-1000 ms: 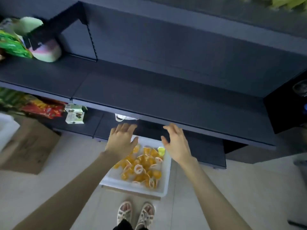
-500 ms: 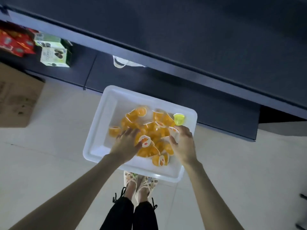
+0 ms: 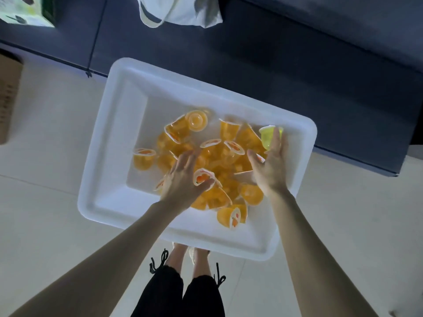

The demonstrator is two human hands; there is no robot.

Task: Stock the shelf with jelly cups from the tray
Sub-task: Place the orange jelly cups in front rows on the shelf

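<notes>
A white tray [image 3: 103, 202] sits on the floor in front of the dark bottom shelf [image 3: 320, 88]. It holds a heap of several orange jelly cups [image 3: 229, 154] lying at all angles, plus one yellow-green jelly cup [image 3: 265, 137] at the far right. My left hand [image 3: 183, 179] is spread over the near left of the heap, its thumb against a white-lidded cup [image 3: 202, 177]. My right hand [image 3: 271, 165] reaches over the right side, with straight fingers touching the yellow-green cup and the thumb held apart. Neither hand is closed round a cup.
A white cloth bag [image 3: 183, 10] and a green-and-white carton [image 3: 27, 10] lie on the bottom shelf. A cardboard box [image 3: 9, 99] stands on the floor at the left. My feet [image 3: 190, 255] are just behind the tray's near rim.
Both hands dropped from the shelf edge down into the tray and now touch the cups. The view has tilted down and moved closer to the tray.
</notes>
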